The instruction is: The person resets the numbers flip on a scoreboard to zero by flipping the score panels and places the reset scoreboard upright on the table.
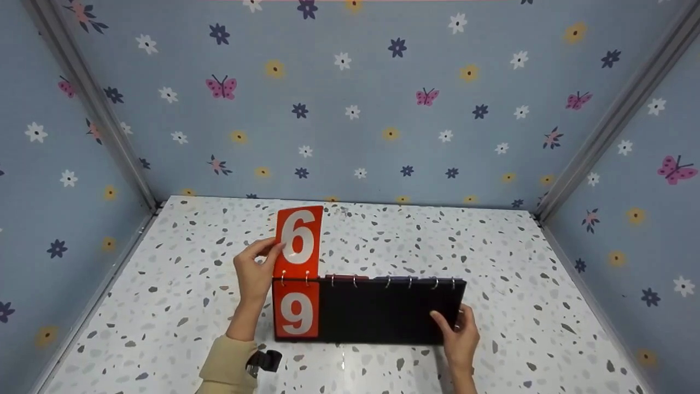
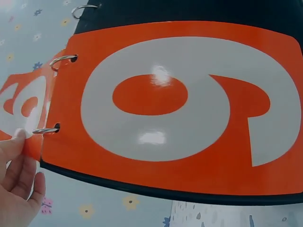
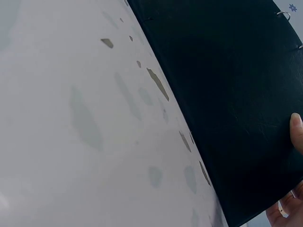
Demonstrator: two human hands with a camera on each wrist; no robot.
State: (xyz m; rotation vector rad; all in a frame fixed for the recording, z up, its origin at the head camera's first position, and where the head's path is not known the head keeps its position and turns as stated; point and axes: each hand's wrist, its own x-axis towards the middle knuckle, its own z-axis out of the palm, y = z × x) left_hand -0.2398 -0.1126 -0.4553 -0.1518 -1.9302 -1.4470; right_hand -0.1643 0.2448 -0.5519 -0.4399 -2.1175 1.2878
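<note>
A black flip scoreboard (image 1: 383, 314) stands on the table, with metal rings along its top edge. At its left end a red card with a white 9 (image 1: 297, 323) hangs against the board. Above it, a red card with a white 6 (image 1: 315, 241) is raised upright on the rings. My left hand (image 1: 252, 271) pinches this raised card at its left edge, thumb in front, as the left wrist view also shows. My right hand (image 1: 462, 339) grips the board's right end, its thumb (image 3: 297, 132) on the black face and fingers partly hidden behind.
The speckled white table (image 1: 180, 284) extends around the board. Blue flowered panels (image 1: 350, 109) enclose it at the back and both sides, with grey metal posts (image 1: 596, 120) at the corners. Edges of a reddish card (image 1: 345, 276) and dark cards show behind the board's top.
</note>
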